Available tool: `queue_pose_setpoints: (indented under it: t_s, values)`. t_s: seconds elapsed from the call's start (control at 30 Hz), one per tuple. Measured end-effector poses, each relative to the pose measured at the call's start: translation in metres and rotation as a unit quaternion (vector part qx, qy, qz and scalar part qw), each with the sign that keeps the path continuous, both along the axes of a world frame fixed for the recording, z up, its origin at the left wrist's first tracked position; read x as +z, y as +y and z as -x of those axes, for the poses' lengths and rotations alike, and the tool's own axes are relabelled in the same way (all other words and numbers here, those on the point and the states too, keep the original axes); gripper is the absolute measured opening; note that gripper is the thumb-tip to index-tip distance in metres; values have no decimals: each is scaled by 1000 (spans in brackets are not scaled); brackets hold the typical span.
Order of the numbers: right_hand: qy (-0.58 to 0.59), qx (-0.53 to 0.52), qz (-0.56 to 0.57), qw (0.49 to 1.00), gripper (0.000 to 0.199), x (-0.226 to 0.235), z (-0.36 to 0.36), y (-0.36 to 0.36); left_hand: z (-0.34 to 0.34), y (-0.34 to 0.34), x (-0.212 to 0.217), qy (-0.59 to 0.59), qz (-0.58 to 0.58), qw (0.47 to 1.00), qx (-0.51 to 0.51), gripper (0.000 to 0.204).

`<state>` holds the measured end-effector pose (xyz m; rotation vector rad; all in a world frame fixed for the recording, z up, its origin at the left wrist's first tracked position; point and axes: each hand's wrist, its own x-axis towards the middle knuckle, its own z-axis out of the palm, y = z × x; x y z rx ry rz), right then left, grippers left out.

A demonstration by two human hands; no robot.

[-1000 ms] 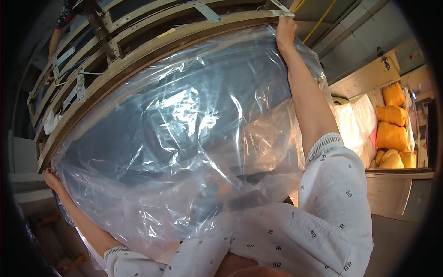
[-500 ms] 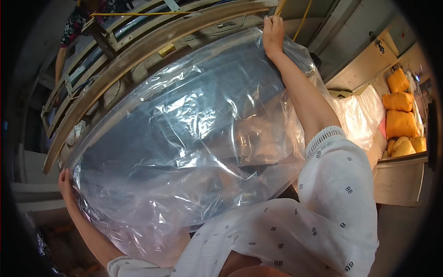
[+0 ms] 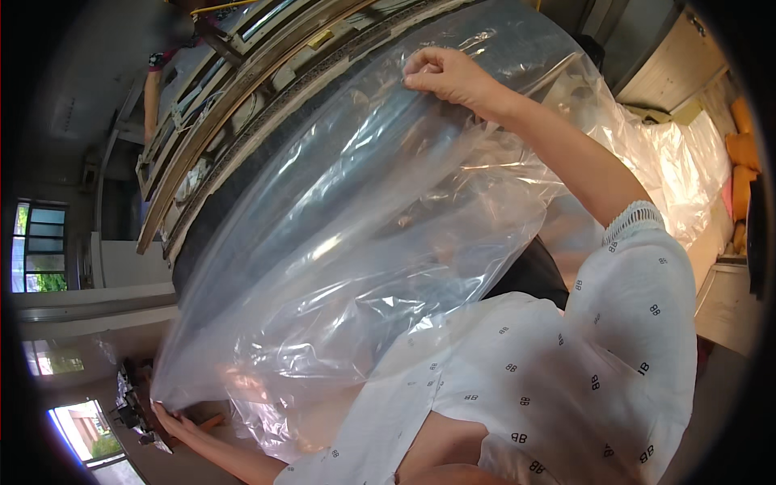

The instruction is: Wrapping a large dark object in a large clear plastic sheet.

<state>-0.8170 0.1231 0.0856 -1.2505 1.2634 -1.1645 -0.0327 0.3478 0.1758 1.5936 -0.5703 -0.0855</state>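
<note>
A large sheet of clear plastic film [image 3: 339, 275] stretches between my hands, wrinkled and shiny. Its near part hangs against my white shirt. My right hand [image 3: 453, 77] pinches the film with curled fingers, above the far part of a dark flat surface [image 3: 202, 255]. Low at the left, my left hand [image 3: 174, 422] grips the film's left corner; the film partly hides its fingertips. The dark surface shows beyond the film's raised edge, and through it.
Long curved wooden bars [image 3: 182, 170] of a machine run along the far side. Beyond them is another person's arm [image 3: 151, 101]. More crumpled clear plastic [image 3: 679, 174] lies at the right, near orange bundles [image 3: 742, 149]. Windows [image 3: 40, 246] are at the left.
Both hands have drawn the film back from the far bars toward me, uncovering a strip of dark surface. My left hand has dropped lower; the view has swung left.
</note>
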Motion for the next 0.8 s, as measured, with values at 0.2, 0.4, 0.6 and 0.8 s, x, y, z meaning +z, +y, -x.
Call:
queue_pose_setpoints:
  t_s: [0.2, 0.4, 0.6, 0.8]
  values:
    - [61, 48, 127, 989, 20, -3, -4, 30, -31, 49, -22, -404, -480, 776, 67, 22]
    - [7, 59, 118, 991, 30, -1, 0, 52, 139, -118, -8, -544, -372, 728, -191, 28]
    - [42, 41, 139, 989, 37, 2, 7, 67, 487, -211, -12, -355, -156, 691, -610, 23]
    - [68, 44, 143, 986, 41, 15, 5, 80, 623, -233, -17, -347, -72, 609, -709, 22]
